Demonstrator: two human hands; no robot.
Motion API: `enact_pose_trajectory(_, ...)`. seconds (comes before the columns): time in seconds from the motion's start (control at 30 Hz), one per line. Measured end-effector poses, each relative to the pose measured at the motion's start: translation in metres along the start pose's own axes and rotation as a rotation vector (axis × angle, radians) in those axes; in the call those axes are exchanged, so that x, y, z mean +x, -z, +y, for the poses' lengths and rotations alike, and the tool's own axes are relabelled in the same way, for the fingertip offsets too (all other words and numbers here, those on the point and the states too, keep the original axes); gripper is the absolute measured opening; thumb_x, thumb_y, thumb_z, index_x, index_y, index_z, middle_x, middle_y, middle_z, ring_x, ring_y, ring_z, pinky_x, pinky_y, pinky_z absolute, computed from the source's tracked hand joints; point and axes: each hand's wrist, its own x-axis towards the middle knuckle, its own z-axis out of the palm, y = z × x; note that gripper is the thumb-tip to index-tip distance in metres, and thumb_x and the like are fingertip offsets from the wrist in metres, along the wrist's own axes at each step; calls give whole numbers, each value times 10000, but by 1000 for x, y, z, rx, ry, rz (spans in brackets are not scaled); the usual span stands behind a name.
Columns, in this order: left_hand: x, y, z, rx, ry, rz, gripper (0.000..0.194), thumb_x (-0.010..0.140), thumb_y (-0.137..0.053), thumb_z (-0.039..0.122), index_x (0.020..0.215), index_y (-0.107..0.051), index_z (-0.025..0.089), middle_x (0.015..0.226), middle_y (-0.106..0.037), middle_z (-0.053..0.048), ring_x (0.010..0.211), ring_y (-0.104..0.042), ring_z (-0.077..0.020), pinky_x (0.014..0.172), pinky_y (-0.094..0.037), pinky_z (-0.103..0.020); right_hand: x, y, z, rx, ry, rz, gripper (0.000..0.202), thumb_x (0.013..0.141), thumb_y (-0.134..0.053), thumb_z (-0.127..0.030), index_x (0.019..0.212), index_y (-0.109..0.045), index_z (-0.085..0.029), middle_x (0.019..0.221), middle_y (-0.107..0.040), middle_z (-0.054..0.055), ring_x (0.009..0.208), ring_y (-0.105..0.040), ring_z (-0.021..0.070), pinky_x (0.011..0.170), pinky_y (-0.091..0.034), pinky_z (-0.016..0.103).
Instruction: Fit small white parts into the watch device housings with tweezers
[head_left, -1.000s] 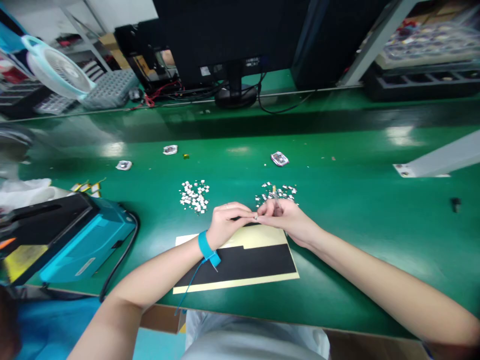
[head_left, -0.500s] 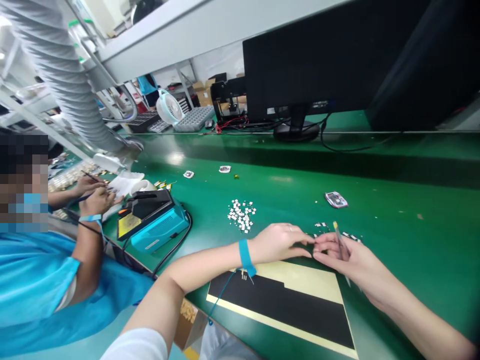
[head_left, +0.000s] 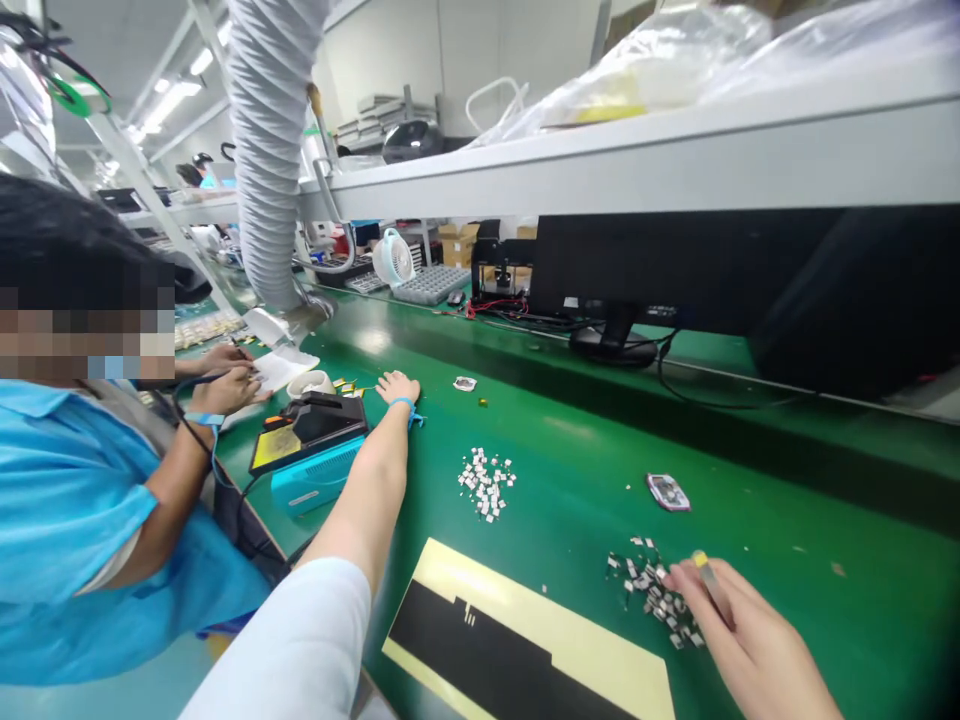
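My left hand (head_left: 399, 386) is stretched far forward, palm down, with its fingers apart on the green table; whatever lies under the palm is hidden. A blue wrist strap (head_left: 406, 404) is on that wrist. My right hand (head_left: 750, 630) keeps a pair of metal tweezers (head_left: 716, 592) between thumb and palm, its yellow-marked end pointing up. The fingertips of this hand are at the edge of a pile of small silvery and dark parts (head_left: 664, 600). Left of that, a separate cluster of small white parts (head_left: 487, 484) is spread on the table.
A cream sheet with black film (head_left: 510, 640) lies in front. Small white-rimmed devices (head_left: 667, 492) (head_left: 465, 384) rest further back. Left stand a blue-and-black soldering unit (head_left: 319, 470), a tape roll (head_left: 310, 384) and a co-worker (head_left: 82, 530). A monitor (head_left: 637, 270) stands behind, under a shelf.
My left hand has left the right hand and reached forward left, over where a small device lay. My right hand stays by the dark parts with the tweezers. The view has tilted up.
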Motion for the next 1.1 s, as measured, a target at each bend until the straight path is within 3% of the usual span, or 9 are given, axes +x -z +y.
enact_pose_trajectory(0.17, 15, -13, -7, 29, -80, -18, 307, 839, -476, 277, 1108, -472, 131, 1113, -508, -90, 959, -532, -194, 801, -460, -403, 1, -2, 6, 43, 16, -23, 348, 845, -395, -438, 687, -553, -171, 707, -561, 57, 693, -574, 180, 576, -465, 195)
enact_pose_trajectory(0.3, 24, -33, 8, 40, -321, -148, 299, 838, -474, 285, 1098, -483, 137, 1111, -511, -85, 957, -534, -193, 804, -462, -396, 3, -5, 3, 70, 28, -49, 378, 859, -380, -434, 649, -547, -168, 663, -537, 50, 665, -551, 183, 584, -449, 221)
enact_pose_trajectory(0.43, 16, -56, 30, 44, -594, -287, 280, 840, -472, 275, 1090, -492, 151, 1140, -499, -87, 995, -514, -199, 839, -440, -414, 5, -4, -5, 167, -29, -56, 399, 871, -368, -450, 642, -539, -172, 644, -512, 39, 627, -521, 176, 541, -408, 234)
enact_pose_trajectory(0.63, -35, -75, 78, 2, -1002, -508, 269, 830, -465, 224, 1082, -558, 208, 1108, -510, -79, 1078, -429, -220, 943, -321, -416, 5, -1, -11, 390, -106, -35, 361, 853, -434, -421, 608, -509, -167, 625, -472, 21, 592, -452, 162, 580, -335, 263)
enact_pose_trajectory(0.83, -99, -71, 132, -72, -1332, -798, 405, 746, -555, 181, 1148, -528, 218, 1111, -537, -72, 1040, -477, -198, 917, -356, -308, 4, -1, -13, 596, -180, 69, 362, 763, -563, -395, 516, -417, -174, 598, -443, 7, 521, -377, 125, 509, -294, 248)
enact_pose_trajectory(0.97, -125, -65, 148, -116, -1403, -882, 672, 661, -627, 128, 1275, -358, 186, 1251, -471, -46, 1098, -466, -152, 916, -365, -210, 4, 3, -18, 807, -188, 139, 476, 843, -352, -398, 446, -202, -182, 602, -416, 23, 494, -345, 106, 465, -295, 235)
enact_pose_trajectory(1.1, -135, -65, 151, -95, -1317, -780, 764, 576, -712, 247, 1245, -383, 77, 1221, -466, -153, 1112, -446, -269, 940, -360, -336, -1, -2, -23, 890, -146, 11, 470, 871, -231, -380, 443, -208, -187, 575, -492, 53, 567, -444, 136, 556, -376, 261)
